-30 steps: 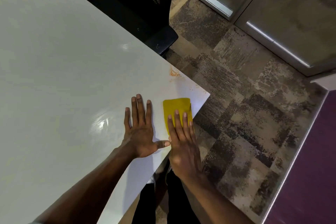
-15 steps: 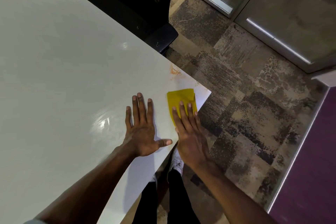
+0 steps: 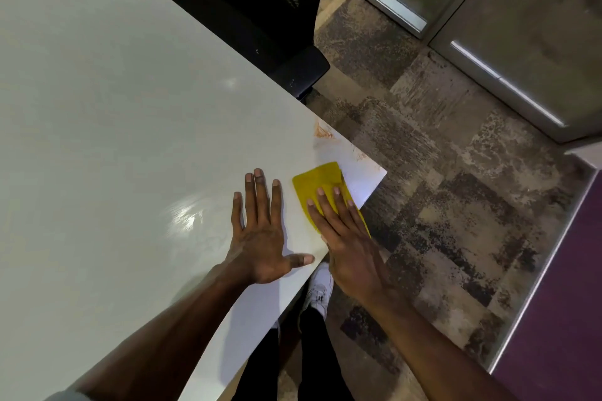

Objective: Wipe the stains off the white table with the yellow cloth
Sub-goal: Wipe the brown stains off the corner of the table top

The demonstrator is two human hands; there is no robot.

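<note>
The yellow cloth (image 3: 317, 184) lies folded flat near the right corner of the white table (image 3: 114, 107). My right hand (image 3: 347, 238) presses down on the cloth's near half, fingers straight and together. My left hand (image 3: 262, 233) rests flat on the bare tabletop just left of the cloth, fingers spread, holding nothing. An orange stain (image 3: 322, 132) marks the table along its far edge, a short way beyond the cloth, and a fainter orange smear (image 3: 360, 157) sits closer to the corner.
A black mesh office chair (image 3: 270, 6) stands against the table's far edge. Patterned brown carpet (image 3: 439, 205) lies to the right, with glass panels (image 3: 488, 10) behind. My white shoe (image 3: 321, 293) shows below the table's near edge.
My right hand has slid the cloth forward and right, towards the corner and the orange stain. My left hand has stayed flat in place.
</note>
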